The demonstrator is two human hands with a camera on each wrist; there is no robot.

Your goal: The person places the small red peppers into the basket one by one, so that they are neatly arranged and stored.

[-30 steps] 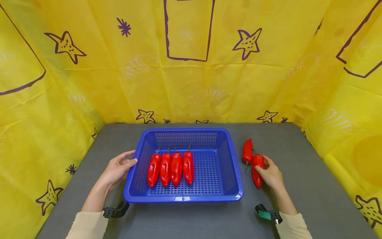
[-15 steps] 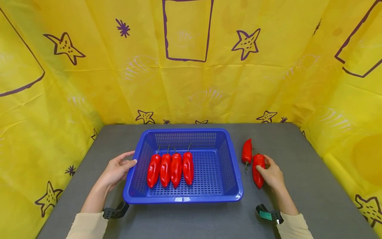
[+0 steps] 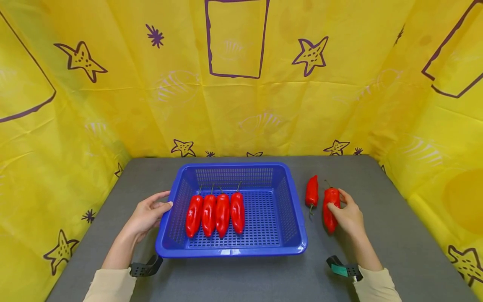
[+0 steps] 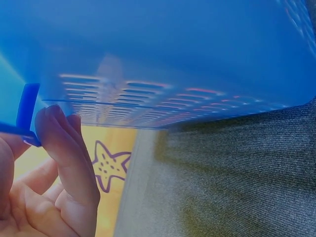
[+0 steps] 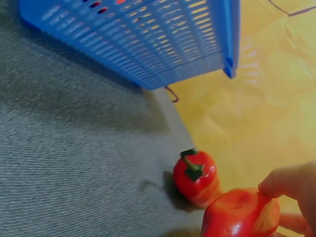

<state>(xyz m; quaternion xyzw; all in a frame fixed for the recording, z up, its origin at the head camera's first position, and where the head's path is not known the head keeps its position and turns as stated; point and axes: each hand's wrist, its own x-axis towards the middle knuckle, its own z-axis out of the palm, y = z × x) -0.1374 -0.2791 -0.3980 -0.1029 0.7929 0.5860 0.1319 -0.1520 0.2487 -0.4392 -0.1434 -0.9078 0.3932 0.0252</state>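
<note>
A blue plastic basket (image 3: 232,251) sits mid-table with several red peppers (image 3: 222,214) side by side in its left half, stems toward the back. My left hand (image 3: 148,214) pinches its left rim; in the left wrist view the fingers (image 4: 69,158) curl under that rim. To the right of the basket, my right hand (image 3: 349,213) grips a red pepper (image 3: 330,201) between thumb and fingers. The right wrist view shows this held pepper (image 5: 237,215) up close. Another red pepper (image 3: 311,192) lies between it and the basket, its green stem (image 5: 191,168) facing the right wrist camera.
The grey tabletop (image 3: 241,281) carries the basket and the loose pepper. A yellow printed cloth (image 3: 241,109) hangs along the back and both sides. Black bands (image 3: 147,266) are on both wrists.
My right hand has moved slightly right and back with its pepper, widening the gap from the loose pepper. The left hand and basket stay in place.
</note>
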